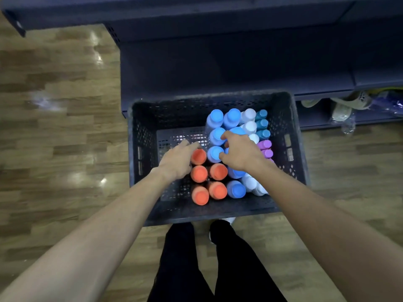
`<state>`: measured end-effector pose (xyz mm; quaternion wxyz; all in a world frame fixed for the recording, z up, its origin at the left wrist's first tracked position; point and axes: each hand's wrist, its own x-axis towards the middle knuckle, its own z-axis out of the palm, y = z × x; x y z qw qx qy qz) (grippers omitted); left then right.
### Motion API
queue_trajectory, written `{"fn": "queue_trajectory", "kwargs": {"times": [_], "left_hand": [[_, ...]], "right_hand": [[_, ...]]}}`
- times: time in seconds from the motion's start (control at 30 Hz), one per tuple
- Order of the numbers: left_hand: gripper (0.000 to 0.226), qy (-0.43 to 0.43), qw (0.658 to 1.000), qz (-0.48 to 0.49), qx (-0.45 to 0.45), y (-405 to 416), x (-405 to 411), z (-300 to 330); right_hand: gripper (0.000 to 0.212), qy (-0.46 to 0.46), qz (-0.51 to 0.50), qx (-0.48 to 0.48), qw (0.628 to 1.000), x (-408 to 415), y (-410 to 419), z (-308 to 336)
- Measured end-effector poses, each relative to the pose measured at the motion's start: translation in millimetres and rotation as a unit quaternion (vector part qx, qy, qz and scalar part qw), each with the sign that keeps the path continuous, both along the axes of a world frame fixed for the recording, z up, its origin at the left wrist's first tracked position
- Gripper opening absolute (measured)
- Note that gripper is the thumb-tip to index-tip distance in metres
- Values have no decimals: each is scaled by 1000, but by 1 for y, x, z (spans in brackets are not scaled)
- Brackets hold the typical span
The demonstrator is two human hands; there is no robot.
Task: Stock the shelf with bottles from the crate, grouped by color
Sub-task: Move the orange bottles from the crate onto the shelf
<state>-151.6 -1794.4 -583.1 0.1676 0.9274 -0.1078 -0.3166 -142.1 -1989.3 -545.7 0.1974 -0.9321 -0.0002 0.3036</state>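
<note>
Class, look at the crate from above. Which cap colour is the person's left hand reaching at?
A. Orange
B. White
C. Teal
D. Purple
A: the left hand is at the farthest orange-capped bottle in the crate, while the right hand is over the blue-capped ones.

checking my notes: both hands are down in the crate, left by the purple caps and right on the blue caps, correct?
Not quite. The head view shows the left hand by the orange caps, not purple. The right hand is on the blue caps, inside the crate.
</note>
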Motion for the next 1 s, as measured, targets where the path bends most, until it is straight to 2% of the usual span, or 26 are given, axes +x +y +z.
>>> {"fn": "queue_trajectory", "kwargs": {"times": [0.07, 0.13, 0.23, 0.6, 0.8, 1.0], "left_hand": [[48, 2, 1000, 20, -17, -4, -1, -12], [41, 4, 996, 80, -38, -11, -2, -22], [44, -10, 990, 135, -30, -20, -3, -36], [39, -54, 980, 192, -3, -32, -2, -62], [29, -33, 935, 325, -138, -27, 8, -81], [27, -6, 907, 342, -245, -32, 26, -103]], "right_hand": [[46, 4, 4, -5, 1000, -1, -4, -8], [43, 2, 7, -6, 1000, -3, -7, -16], [40, -1, 0, 2, 1000, -9, -9, -27], [37, -36, -63, 97, 993, -25, -11, -46], [34, -58, -85, 134, 986, -27, -12, -59], [32, -90, -113, 137, 980, -16, -14, -77]]}}
